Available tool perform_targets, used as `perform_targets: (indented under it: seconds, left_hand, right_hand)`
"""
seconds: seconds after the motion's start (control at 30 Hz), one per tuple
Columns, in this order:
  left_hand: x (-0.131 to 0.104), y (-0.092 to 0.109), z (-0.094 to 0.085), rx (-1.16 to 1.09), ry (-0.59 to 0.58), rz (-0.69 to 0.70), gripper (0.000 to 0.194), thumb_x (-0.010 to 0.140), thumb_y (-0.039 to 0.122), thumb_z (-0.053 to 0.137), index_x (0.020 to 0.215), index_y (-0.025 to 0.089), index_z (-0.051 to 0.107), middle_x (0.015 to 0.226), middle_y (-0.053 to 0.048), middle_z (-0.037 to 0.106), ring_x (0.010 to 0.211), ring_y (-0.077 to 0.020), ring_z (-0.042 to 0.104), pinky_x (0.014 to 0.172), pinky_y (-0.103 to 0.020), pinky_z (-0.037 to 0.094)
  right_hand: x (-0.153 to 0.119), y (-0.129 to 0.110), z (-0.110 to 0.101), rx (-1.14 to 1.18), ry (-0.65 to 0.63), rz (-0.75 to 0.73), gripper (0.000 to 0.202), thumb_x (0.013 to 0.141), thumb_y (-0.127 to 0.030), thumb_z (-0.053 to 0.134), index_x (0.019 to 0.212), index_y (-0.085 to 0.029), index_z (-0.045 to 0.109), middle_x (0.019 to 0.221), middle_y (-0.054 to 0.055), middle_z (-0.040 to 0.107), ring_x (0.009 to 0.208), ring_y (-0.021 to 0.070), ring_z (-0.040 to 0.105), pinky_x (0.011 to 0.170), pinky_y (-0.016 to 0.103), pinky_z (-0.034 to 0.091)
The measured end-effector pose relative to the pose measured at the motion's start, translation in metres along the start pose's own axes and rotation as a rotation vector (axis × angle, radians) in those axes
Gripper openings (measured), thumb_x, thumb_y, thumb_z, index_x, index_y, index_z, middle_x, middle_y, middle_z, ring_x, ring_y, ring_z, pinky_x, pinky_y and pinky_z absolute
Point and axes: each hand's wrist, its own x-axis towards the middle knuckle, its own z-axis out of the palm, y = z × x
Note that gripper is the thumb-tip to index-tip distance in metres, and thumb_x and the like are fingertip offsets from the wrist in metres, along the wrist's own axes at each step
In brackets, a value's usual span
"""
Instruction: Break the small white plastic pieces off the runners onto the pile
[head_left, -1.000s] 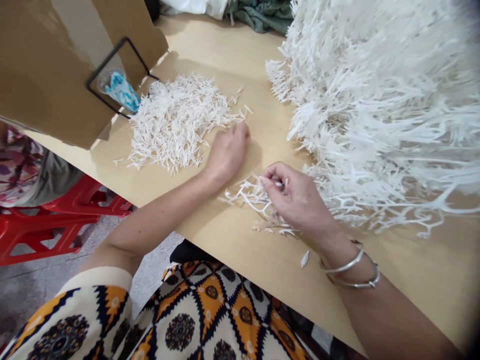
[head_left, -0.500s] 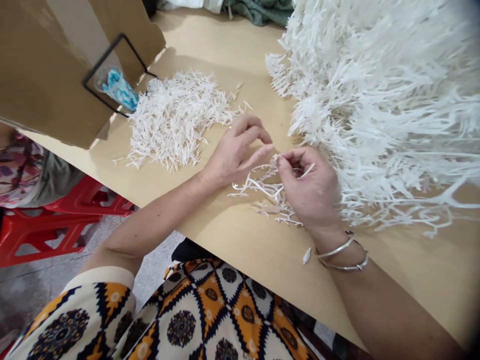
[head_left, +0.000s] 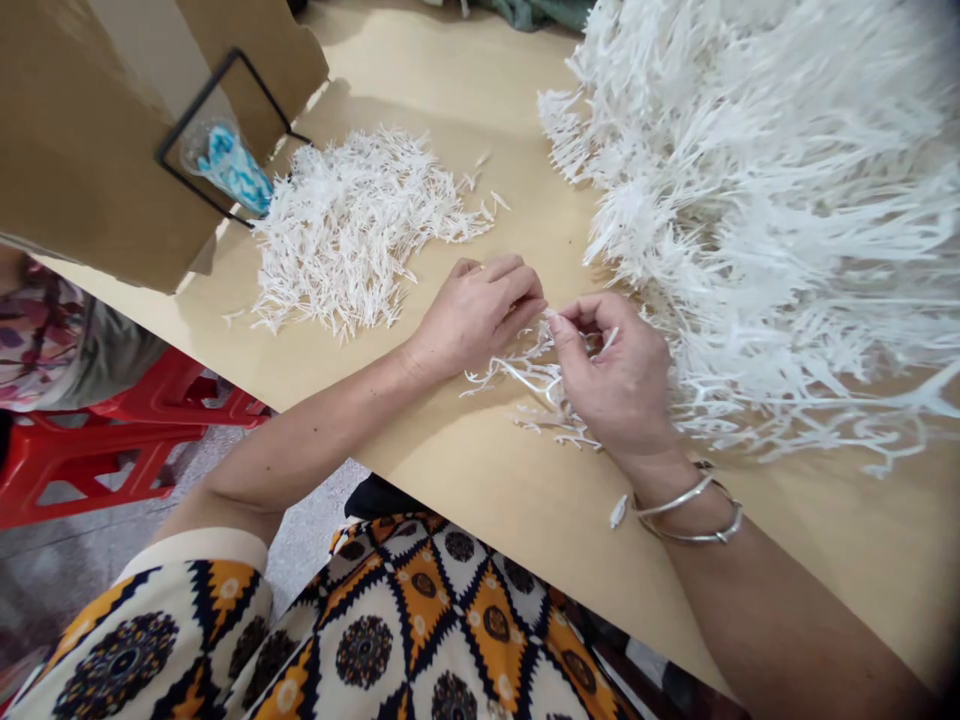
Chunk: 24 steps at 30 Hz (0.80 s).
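Observation:
My right hand pinches a thin white branched plastic piece between thumb and forefinger, and a short end sticks out of the fist. More of its twigs spread over the table under and left of that hand. My left hand is closed, with its fingertips brought together close to the right thumb; what they grip, if anything, is hidden. Left of it lies a heap of small white plastic bits. A large pile of white branched plastic pieces rises to the right of both hands.
A brown cardboard box stands at the back left. Beside it are a black wire frame and a clear cup with something blue inside. One loose white bit lies near the table's front edge. Red stools and a person's patterned clothing show at left.
The left fingers have closed together beside the right thumb; half a second ago they were apart. My right hand stays nearly in place, still pinching the branched piece.

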Motion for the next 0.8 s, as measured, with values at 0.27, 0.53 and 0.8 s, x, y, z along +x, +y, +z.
perform_targets:
  seconds: [0.27, 0.53, 0.8]
  left_hand:
    - [-0.001, 0.003, 0.028, 0.194, 0.069, -0.018, 0.029, 0.113, 0.036, 0.041, 0.1, 0.022, 0.061, 0.103, -0.007, 0.069, 0.091, -0.0235, 0.061, 0.095, -0.041, 0.038]
    - [0.006, -0.019, 0.027, 0.244, 0.103, -0.109, 0.017, 0.108, 0.025, 0.045, 0.099, 0.021, 0.059, 0.105, -0.009, 0.065, 0.093, -0.0263, 0.06, 0.102, -0.048, 0.039]
    - [0.005, -0.046, 0.007, -0.081, 0.466, -0.288, 0.024, 0.112, 0.046, 0.045, 0.105, 0.026, 0.054, 0.113, -0.01, 0.06, 0.109, -0.0237, 0.059, 0.096, -0.042, 0.048]
  right_hand:
    - [0.005, 0.005, -0.004, 0.01, -0.098, 0.005, 0.005, 0.09, -0.024, 0.061, 0.087, -0.025, 0.058, 0.079, 0.001, 0.063, 0.066, 0.0168, 0.052, 0.062, 0.034, 0.042]
    - [-0.004, -0.013, -0.008, 0.129, -0.242, -0.007, 0.005, 0.094, -0.026, 0.065, 0.091, -0.023, 0.065, 0.078, -0.001, 0.066, 0.069, 0.015, 0.059, 0.064, 0.031, 0.046]
    - [0.006, 0.009, -0.006, 0.206, 0.042, 0.124, 0.009, 0.091, -0.031, 0.07, 0.093, -0.025, 0.063, 0.08, -0.001, 0.065, 0.07, 0.0161, 0.059, 0.069, 0.035, 0.05]
